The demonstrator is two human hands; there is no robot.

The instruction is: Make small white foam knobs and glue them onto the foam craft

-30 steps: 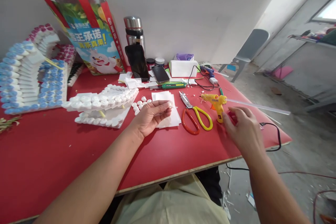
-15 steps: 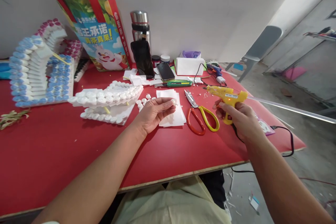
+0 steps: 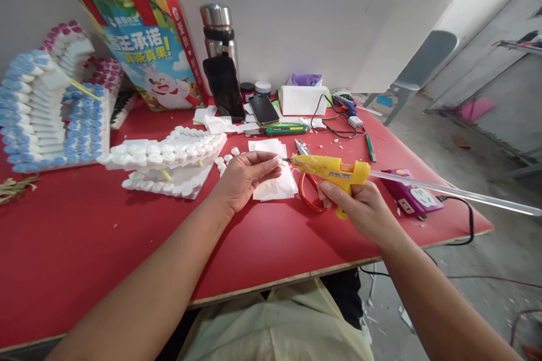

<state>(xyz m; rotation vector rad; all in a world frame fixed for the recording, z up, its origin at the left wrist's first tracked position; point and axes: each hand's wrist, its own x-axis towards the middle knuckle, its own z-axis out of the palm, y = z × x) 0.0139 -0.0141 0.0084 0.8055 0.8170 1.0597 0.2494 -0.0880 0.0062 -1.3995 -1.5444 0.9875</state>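
My left hand (image 3: 244,176) is curled above the red table (image 3: 84,237), pinching a small white piece (image 3: 276,164) between thumb and fingertips. My right hand (image 3: 361,210) grips a yellow glue gun (image 3: 334,170) by its handle. The nozzle points left and almost touches the white piece. A long clear glue stick (image 3: 457,192) juts out of the gun's back to the right. Beneath the hands lie white paper sheets (image 3: 273,180) and red-and-yellow scissors (image 3: 308,186).
A white foam model (image 3: 165,161) studded with round caps lies left of my hand, loose caps (image 3: 224,162) beside it. Blue and pink cap models (image 3: 51,113), a printed bag (image 3: 144,51), flask (image 3: 218,39), phones (image 3: 262,108), green knife (image 3: 283,130), tissue box (image 3: 302,100), purple box (image 3: 410,197) and black cable (image 3: 468,225) surround.
My right hand picked up the glue gun from the table and swung it left, bringing the nozzle to the white piece in my left hand. The left hand stayed nearly still.
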